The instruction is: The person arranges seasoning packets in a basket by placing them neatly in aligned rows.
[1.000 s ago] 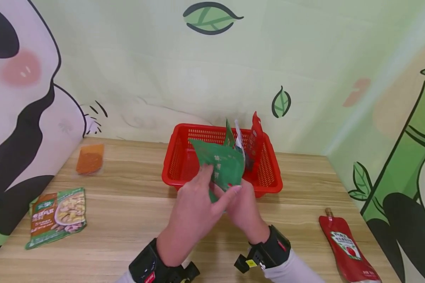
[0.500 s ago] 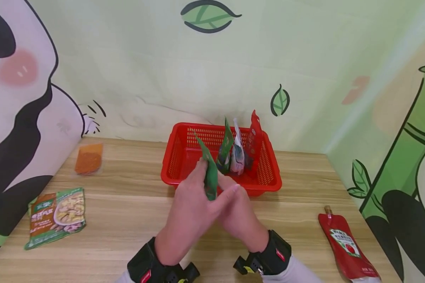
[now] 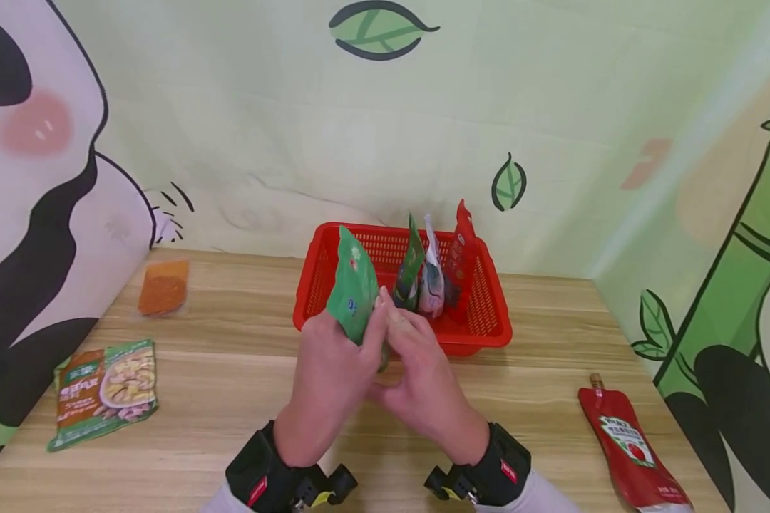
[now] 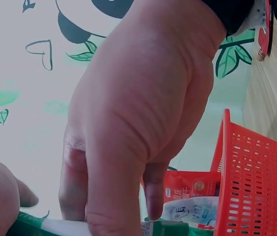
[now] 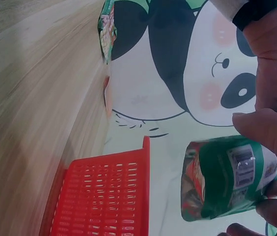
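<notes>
In the head view both hands meet at a glossy green packet [image 3: 353, 285], which stands nearly upright over the near left part of the red basket [image 3: 308, 292]. My left hand [image 3: 327, 363] grips the packet, thumb along its near side. My right hand [image 3: 423, 377] pinches its right edge, fingertips against the left thumb. In the right wrist view the green packet [image 5: 232, 177] shows a barcode label and a food picture at its lower end. Inside the basket, upright, are a green packet [image 3: 409, 263], a whitish packet [image 3: 432, 278] and a red packet [image 3: 460, 256].
An orange packet [image 3: 163, 288] lies on the wooden table [image 3: 224, 399] at the back left. Nearer, on the left, lies a green and brown food packet [image 3: 105, 392]. At the right edge is a red sauce pouch [image 3: 632, 445] with a spout. A printed wall cloth [image 3: 263, 128] hangs behind.
The green packet in my hands has turned from lying broad across them, through edge-on, to nearly upright. It has shifted left, and my right fingers have moved onto its right edge.
</notes>
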`<state>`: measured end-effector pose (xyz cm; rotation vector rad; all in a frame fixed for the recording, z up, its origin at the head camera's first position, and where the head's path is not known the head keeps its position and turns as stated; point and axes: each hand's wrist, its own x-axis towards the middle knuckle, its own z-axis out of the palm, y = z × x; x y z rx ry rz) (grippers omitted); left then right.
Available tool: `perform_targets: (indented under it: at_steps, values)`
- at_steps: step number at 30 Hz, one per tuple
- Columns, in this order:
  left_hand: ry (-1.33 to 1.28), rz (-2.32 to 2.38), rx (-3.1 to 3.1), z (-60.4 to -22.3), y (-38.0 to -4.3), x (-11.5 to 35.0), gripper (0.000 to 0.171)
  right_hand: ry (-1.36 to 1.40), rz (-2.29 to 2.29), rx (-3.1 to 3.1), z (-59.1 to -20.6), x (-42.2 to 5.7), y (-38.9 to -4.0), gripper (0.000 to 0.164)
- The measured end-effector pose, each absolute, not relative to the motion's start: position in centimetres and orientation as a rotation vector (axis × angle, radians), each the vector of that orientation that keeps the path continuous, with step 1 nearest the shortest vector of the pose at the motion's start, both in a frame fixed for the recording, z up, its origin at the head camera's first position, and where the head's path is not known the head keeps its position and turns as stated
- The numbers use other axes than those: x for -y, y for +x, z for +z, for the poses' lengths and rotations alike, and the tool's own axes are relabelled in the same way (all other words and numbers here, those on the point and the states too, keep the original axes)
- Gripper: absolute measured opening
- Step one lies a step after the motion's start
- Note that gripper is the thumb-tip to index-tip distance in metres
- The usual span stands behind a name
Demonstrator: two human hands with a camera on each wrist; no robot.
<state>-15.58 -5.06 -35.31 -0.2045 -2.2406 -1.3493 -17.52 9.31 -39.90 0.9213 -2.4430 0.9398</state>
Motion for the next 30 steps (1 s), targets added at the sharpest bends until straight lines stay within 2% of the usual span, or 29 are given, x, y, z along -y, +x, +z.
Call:
perform_targets:
  at_steps: [11,23,30]
  values:
    - [-0.289,-1.062,2.349,-35.1,-16.5,5.1,0.016,0.889,0.909,2.531,-39.5,-10.0,-17.8,0.096]
    - [-0.360,-0.869,2.445,-33.8,-18.6,5.8,0.016,0.842,0.729,2.676,-38.5,-12.6,-20.5,0.063]
    - [-0.388,-0.821,2.485,-32.0,-21.1,5.8,0.019,0.734,0.447,2.782,-40.0,-14.7,-22.8,0.059]
